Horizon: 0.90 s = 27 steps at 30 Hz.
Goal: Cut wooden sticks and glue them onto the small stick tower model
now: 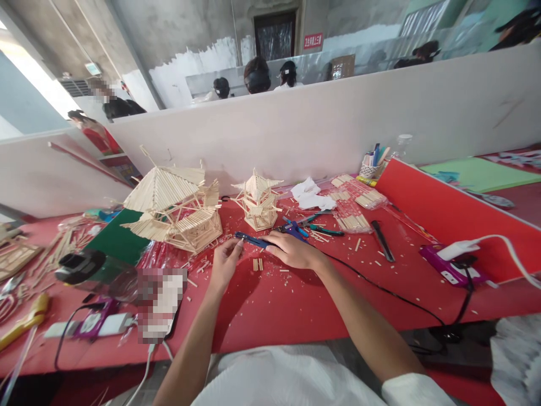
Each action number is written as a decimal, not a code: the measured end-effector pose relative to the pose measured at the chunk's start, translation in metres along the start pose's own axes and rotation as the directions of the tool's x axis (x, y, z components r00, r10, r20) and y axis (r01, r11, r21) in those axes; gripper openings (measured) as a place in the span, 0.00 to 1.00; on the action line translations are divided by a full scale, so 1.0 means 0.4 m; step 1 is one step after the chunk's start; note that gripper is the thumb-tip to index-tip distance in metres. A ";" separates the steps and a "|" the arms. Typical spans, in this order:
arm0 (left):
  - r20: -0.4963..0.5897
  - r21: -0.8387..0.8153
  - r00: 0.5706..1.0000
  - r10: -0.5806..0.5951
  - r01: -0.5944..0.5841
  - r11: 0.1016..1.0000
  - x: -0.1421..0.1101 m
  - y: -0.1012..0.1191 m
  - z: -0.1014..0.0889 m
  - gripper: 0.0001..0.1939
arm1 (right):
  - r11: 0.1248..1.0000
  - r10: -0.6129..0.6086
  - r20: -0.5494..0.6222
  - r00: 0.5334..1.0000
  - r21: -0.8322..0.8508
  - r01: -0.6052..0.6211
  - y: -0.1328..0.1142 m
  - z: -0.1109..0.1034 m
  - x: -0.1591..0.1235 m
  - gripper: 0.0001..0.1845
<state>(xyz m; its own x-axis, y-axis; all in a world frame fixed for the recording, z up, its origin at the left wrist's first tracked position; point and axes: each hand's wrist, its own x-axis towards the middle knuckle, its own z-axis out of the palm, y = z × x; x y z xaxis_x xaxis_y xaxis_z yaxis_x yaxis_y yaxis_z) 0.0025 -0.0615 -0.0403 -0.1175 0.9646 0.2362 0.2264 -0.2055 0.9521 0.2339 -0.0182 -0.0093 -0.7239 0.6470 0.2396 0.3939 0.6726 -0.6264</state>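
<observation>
My left hand point(228, 256) is closed in a pinch at the left end of a long, narrow dark-blue tool point(252, 241). Something small may be between the fingertips, too tiny to name. Over the right end of that tool my right hand point(291, 250) is closed, palm down. The tool's exact kind is unclear. Just below it, several short wooden sticks point(257, 264) lie side by side on the red table point(270, 316). Behind my right hand rests a blue glue gun point(293, 228), partly covered by the fingers.
A small stick pagoda point(256, 206) and a larger one point(173, 208) stand at the back. Pliers point(327, 230), bagged sticks point(353, 206) and a black cutter point(382, 241) lie rightward. A phone point(163, 304), bottle point(99, 273) and power strip point(95, 321) sit left. A cord point(372, 279) crosses the right.
</observation>
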 end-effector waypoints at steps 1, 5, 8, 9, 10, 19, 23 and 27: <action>-0.002 0.002 1.000 -0.001 0.001 1.000 -0.001 0.000 0.000 0.20 | 1.000 -0.003 -0.003 1.000 -0.002 0.003 -0.001 0.000 0.000 0.22; -0.025 0.026 1.000 0.014 -0.014 1.000 -0.002 0.003 0.000 0.19 | 1.000 -0.014 -0.011 1.000 -0.027 0.013 -0.005 0.006 0.002 0.21; -0.027 0.041 0.999 0.028 -0.027 0.999 -0.002 0.006 -0.002 0.19 | 0.998 -0.023 -0.031 0.999 -0.066 0.020 -0.011 0.013 0.006 0.19; -0.025 0.046 0.999 0.031 -0.030 0.998 -0.001 0.007 -0.003 0.19 | 0.996 -0.018 -0.034 0.999 -0.089 0.015 -0.014 0.016 0.007 0.19; -0.022 0.053 0.999 0.033 -0.031 0.998 -0.001 0.008 -0.004 0.18 | 0.993 -0.005 -0.030 1.000 -0.119 0.002 -0.017 0.019 0.009 0.18; -0.016 0.148 1.000 0.013 -0.011 0.989 0.003 0.004 -0.011 0.17 | 0.887 0.153 0.008 0.988 -0.442 -0.133 -0.039 0.038 0.016 0.23; -0.020 0.187 1.000 0.010 -0.006 0.982 0.007 -0.013 -0.017 0.16 | 0.878 0.180 0.016 0.983 -0.454 -0.153 -0.040 0.053 0.022 0.25; -0.027 0.218 1.000 0.000 0.006 0.976 0.012 -0.023 -0.027 0.16 | 0.878 0.209 -0.001 0.978 -0.440 -0.189 -0.042 0.075 0.030 0.27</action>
<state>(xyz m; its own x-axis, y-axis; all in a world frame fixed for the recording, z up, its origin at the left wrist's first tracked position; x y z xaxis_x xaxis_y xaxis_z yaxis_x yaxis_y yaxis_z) -0.0108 -0.0566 -0.0458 -0.1437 0.9598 0.2410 0.4313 -0.1585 0.8882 0.2017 -0.0325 -0.0182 -0.6247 0.7739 0.1041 0.7314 0.6266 -0.2691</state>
